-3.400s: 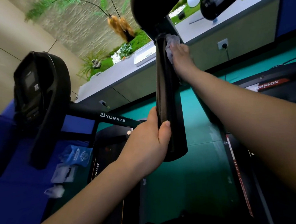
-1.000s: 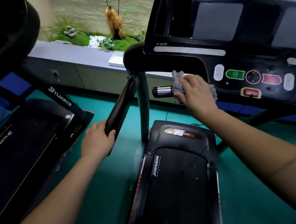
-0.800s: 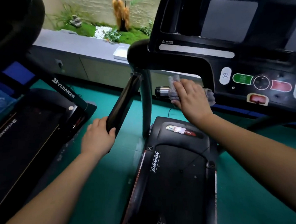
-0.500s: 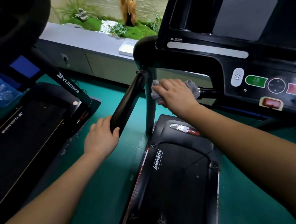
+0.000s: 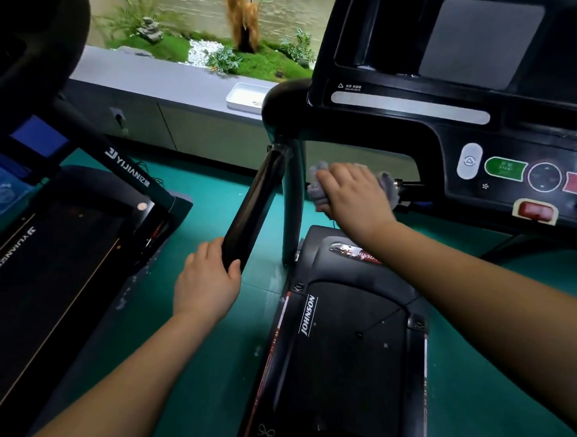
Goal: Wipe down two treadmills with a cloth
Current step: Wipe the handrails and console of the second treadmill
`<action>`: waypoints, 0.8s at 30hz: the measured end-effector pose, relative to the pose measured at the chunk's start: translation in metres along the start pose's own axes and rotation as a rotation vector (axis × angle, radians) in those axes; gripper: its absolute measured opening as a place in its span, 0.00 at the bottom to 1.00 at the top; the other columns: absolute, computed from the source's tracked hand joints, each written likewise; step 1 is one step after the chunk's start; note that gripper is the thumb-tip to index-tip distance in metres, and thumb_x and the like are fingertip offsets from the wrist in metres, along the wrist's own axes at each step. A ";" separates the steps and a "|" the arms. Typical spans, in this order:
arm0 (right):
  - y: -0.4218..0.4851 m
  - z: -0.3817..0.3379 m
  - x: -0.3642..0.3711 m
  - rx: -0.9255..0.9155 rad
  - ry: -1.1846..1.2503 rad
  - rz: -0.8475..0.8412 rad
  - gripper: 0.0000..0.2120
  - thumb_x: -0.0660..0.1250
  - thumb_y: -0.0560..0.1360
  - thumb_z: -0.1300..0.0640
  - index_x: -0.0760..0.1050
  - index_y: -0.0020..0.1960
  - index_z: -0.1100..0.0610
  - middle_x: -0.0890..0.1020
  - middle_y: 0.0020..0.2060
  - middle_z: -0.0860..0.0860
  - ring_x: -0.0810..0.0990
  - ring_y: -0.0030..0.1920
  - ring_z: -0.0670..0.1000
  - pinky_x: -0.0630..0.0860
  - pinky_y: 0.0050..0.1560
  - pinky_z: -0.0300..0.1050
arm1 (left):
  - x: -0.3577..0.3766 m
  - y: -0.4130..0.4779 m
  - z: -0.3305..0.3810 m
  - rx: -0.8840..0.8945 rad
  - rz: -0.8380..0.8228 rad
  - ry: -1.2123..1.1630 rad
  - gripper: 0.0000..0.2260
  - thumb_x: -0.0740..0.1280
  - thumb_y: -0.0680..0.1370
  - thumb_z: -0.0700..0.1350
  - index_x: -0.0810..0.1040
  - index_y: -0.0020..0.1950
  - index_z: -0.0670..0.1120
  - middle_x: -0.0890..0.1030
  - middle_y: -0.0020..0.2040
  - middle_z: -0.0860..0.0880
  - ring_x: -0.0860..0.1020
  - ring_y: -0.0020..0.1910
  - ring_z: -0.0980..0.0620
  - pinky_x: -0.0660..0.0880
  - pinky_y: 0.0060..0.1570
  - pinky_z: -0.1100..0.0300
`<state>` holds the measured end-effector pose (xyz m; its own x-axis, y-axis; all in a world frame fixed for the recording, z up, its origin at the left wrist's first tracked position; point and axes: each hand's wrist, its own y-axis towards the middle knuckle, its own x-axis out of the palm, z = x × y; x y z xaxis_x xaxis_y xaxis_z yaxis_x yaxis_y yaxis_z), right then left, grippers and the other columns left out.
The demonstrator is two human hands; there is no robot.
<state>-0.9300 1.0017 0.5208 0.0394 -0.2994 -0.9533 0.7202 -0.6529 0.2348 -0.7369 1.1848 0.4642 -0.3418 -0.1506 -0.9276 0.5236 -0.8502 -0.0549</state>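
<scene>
Held the cloth (image 5: 316, 189) bunched in the right hand (image 5: 352, 195), fingers curled over it and round the short grip bar (image 5: 410, 187) sticking out below the console (image 5: 475, 115) of the treadmill (image 5: 340, 349) straight ahead. Gripped the lower end of the black side rail (image 5: 256, 200) with the left hand (image 5: 205, 284), thumb laid across its near face.

Judged the cloth soft, light and limp, with no shape of its own, so best taken as a wad in the palm and pressed round whatever needed wiping. Saw grey tufts of it poking out on both sides of the hand, so reckoned its spread to run along the bar, left to right across the view. Could not tell damp from dry.

Judged the treadmill heavy and rigid, unlikely to shift under a wipe. Took the rail and console for smooth, glossy plastic, probably slippery under a bare palm. Thought the console buttons worth a light touch only.

Saw its deck running lengthwise from the near edge of the view away toward the console and the grey bench (image 5: 173, 80) behind. Found the second treadmill (image 5: 49, 264) on the left, apart across a strip of green floor (image 5: 200, 340), its deck lying roughly alongside — touched by neither hand.
</scene>
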 end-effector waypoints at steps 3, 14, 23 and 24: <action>0.004 -0.001 -0.004 -0.044 0.045 -0.032 0.25 0.70 0.70 0.49 0.72 0.63 0.59 0.77 0.53 0.58 0.76 0.54 0.60 0.70 0.55 0.53 | 0.000 0.000 0.000 -0.003 -0.004 -0.012 0.22 0.60 0.79 0.52 0.65 0.71 0.46 0.72 0.64 0.45 0.71 0.61 0.42 0.71 0.56 0.47; -0.063 0.079 -0.030 0.067 -0.240 0.039 0.25 0.72 0.70 0.55 0.72 0.64 0.61 0.75 0.59 0.59 0.71 0.64 0.62 0.63 0.58 0.54 | -0.002 0.000 -0.002 -0.009 -0.003 -0.049 0.20 0.62 0.78 0.52 0.67 0.68 0.47 0.73 0.61 0.45 0.71 0.59 0.42 0.71 0.53 0.47; -0.054 0.079 -0.046 0.107 -0.347 -0.085 0.09 0.69 0.69 0.59 0.77 0.48 0.61 0.75 0.48 0.59 0.72 0.50 0.60 0.67 0.46 0.53 | -0.003 0.000 -0.002 -0.003 0.008 -0.068 0.19 0.61 0.78 0.53 0.68 0.68 0.48 0.73 0.60 0.47 0.72 0.57 0.44 0.71 0.50 0.49; -0.046 0.082 -0.051 0.070 -0.346 -0.160 0.11 0.69 0.70 0.55 0.77 0.49 0.60 0.75 0.50 0.57 0.72 0.51 0.60 0.67 0.47 0.52 | -0.002 0.000 -0.002 -0.002 0.007 -0.073 0.19 0.61 0.78 0.53 0.68 0.68 0.48 0.73 0.60 0.47 0.72 0.57 0.44 0.72 0.50 0.49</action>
<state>-1.0217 0.9902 0.5740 -0.3141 -0.3994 -0.8613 0.6486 -0.7528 0.1125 -0.7344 1.1865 0.4655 -0.3937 -0.1930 -0.8987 0.5281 -0.8478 -0.0492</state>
